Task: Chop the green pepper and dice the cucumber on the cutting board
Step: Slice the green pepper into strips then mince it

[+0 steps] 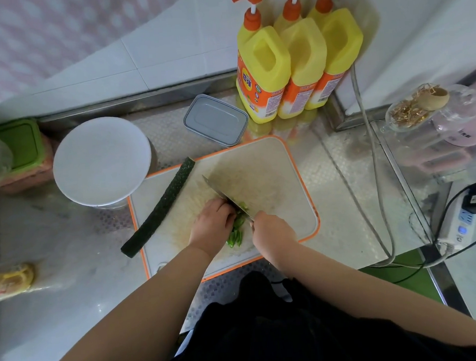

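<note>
Counter: patterned steel counter [342, 156], white tiled wall behind; 3 yellow pump bottles [296, 63] at back.
Board: orange-rimmed cutting board [272, 161] laid on counter.
Left hand [210, 224]: fingers curled, pressed on green pepper [236, 228].
Right hand [272, 228]: closed round knife [223, 195] handle.
Cucumber [160, 207]: whole, at board's left edge.
Pepper: strips at board's near centre, under blade.

The far-right half of the cutting board [272, 161], toward two o'clock of the knife [221, 194], lay bare, as did the steel counter [345, 201] at three o'clock. At nine o'clock the cucumber [160, 207] lay diagonally across the board's left edge, with a white plate [101, 159] overlapping the board's corner at ten o'clock. Toward twelve o'clock a shallow tin [215, 120] and three yellow bottles [293, 63] blocked the back.
</note>
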Demonstrator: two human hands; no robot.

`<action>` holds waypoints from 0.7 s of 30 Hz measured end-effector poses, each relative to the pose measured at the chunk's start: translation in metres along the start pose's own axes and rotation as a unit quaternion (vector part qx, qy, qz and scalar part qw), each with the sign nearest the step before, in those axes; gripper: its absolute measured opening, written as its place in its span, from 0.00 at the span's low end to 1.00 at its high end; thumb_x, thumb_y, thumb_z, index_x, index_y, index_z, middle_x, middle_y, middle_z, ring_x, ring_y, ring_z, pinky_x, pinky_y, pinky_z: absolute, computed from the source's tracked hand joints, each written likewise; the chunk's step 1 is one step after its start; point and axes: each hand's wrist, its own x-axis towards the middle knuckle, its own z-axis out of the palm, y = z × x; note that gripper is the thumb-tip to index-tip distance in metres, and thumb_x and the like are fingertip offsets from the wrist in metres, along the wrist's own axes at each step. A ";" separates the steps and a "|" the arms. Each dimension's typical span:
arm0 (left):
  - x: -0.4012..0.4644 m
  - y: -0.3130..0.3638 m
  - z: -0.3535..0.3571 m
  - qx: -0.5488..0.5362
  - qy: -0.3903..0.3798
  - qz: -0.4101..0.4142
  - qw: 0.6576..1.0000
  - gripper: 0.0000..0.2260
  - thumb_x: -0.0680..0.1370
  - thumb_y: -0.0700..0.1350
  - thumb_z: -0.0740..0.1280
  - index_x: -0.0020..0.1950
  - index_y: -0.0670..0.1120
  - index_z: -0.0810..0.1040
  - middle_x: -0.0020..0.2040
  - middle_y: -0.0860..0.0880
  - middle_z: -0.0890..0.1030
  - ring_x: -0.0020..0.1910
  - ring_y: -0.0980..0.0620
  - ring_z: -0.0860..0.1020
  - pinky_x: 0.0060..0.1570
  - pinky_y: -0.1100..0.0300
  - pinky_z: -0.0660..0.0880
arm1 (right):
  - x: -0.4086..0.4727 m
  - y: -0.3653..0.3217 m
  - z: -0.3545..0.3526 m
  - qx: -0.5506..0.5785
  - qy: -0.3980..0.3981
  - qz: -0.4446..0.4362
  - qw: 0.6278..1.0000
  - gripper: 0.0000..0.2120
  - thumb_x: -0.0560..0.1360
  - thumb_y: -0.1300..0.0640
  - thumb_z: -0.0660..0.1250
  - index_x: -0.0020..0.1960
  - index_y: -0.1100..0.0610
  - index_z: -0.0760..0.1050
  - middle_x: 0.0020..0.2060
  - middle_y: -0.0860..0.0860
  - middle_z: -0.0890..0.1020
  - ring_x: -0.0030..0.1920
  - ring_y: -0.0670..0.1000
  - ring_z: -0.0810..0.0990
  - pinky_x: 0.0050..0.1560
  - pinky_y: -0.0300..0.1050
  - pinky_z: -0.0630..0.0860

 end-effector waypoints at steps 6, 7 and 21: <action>-0.003 -0.001 -0.003 -0.006 0.032 0.031 0.999 0.12 0.77 0.48 0.61 0.42 0.43 0.82 0.44 0.49 0.80 0.47 0.52 0.72 0.42 0.58 0.74 | 0.012 0.014 -0.012 0.093 -0.028 0.010 0.995 0.18 0.81 0.50 0.57 0.57 0.63 0.74 0.52 0.60 0.80 0.55 0.61 0.77 0.51 0.48 0.73; -0.004 -0.001 -0.004 -0.013 0.036 0.025 0.999 0.12 0.77 0.48 0.61 0.43 0.43 0.81 0.44 0.49 0.79 0.47 0.52 0.72 0.42 0.59 0.73 | 0.012 0.017 -0.014 0.111 -0.031 0.012 0.993 0.18 0.81 0.49 0.57 0.57 0.63 0.74 0.52 0.61 0.80 0.55 0.61 0.78 0.51 0.48 0.73; -0.005 0.001 -0.005 0.009 0.029 0.006 1.000 0.03 0.72 0.38 0.73 0.44 0.42 0.81 0.44 0.47 0.80 0.44 0.45 0.78 0.41 0.58 0.75 | -0.015 0.010 -0.008 -0.012 0.037 -0.036 0.999 0.12 0.82 0.53 0.53 0.53 0.59 0.70 0.44 0.55 0.81 0.45 0.57 0.80 0.37 0.46 0.69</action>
